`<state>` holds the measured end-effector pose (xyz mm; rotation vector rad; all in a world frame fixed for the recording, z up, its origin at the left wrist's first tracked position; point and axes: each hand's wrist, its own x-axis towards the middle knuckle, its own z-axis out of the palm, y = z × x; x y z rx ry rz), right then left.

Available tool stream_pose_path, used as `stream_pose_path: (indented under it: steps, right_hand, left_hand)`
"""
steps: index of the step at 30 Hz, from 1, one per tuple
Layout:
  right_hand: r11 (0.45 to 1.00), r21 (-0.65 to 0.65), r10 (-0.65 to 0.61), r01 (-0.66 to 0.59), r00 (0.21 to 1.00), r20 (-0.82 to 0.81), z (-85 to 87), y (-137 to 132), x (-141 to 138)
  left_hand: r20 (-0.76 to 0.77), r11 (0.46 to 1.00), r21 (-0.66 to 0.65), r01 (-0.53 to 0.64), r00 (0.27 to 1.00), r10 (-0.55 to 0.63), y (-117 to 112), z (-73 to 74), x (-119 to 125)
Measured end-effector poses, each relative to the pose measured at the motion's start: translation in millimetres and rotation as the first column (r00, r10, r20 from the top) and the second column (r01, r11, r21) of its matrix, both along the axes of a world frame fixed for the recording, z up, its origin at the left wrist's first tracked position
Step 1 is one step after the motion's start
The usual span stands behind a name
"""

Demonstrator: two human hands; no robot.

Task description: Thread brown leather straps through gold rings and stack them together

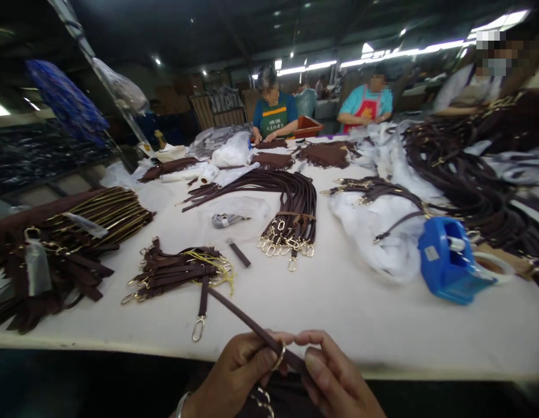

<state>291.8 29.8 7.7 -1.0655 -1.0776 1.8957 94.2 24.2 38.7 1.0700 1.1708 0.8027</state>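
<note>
At the far left a blue bundle (67, 98) hung beside a slanted pole (121, 125). Nearer, on the left of the white table (360, 325), lay a pile of brown pieces edged with gold zippers (121, 215). To its right sat a bundle of short straps (177, 273) with yellow ties; one strap with a gold clasp (198, 328) stuck out toward the near edge.

At the near middle, the left hand (238, 371), a bracelet (182, 404) on its wrist, pinched a brown strap (247, 323) between thumb and fingers, right at a gold ring (280, 355) around it. The strap slanted from the hands toward the far left, its end near the short bundle; whether they touched could not be told. A loose dark strip (239, 254) lay beyond. Farther back, a person in a green apron (273, 121) bent over brown pieces. Just right of the left hand, the right hand (334, 371) gripped the strap's nearer stretch between thumb and fingers.

Past a bundle of long straps (295, 200), white plastic (382, 244) lay beside a blue tape dispenser (445, 264); dark straps (452, 174) were heaped at the far right.
</note>
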Motion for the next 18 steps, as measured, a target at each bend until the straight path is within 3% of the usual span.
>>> stream_pose_path:
  steps: [4,6,9,13,16,18]
  right_hand:
    - [0.938,0.343,-0.038,-0.053,0.967,0.252,-0.7,-0.7,6.6]
    - [0.891,0.432,-0.021,-0.143,0.935,0.355,-2.3,-2.1,7.8]
    - [0.856,0.46,0.003,-0.237,0.891,0.454,-4.5,-3.9,4.9]
    - [0.825,0.524,-0.087,-0.21,0.87,0.485,-4.9,-2.9,-4.2]
    - [0.88,0.472,-0.178,-0.057,0.881,0.439,-5.4,0.1,-8.1]
    - [0.947,0.297,-0.23,0.125,0.908,0.351,-7.9,1.5,-7.8]
  left_hand:
    - [0.055,0.999,-0.049,0.021,0.998,-0.018,1.0,-2.8,13.4]
    - [0.014,1.0,-0.001,0.027,1.0,-0.027,1.5,-2.3,18.9]
    - [-0.053,0.991,0.102,0.09,0.995,-0.085,1.1,-2.4,24.1]
    - [-0.22,0.98,0.102,0.17,0.965,-0.145,0.1,-10.8,29.7]
    - [-0.251,0.991,0.007,0.131,0.96,-0.125,1.0,-21.5,37.5]
    - [-0.174,0.992,-0.065,0.106,0.978,-0.116,2.7,-28.3,43.6]
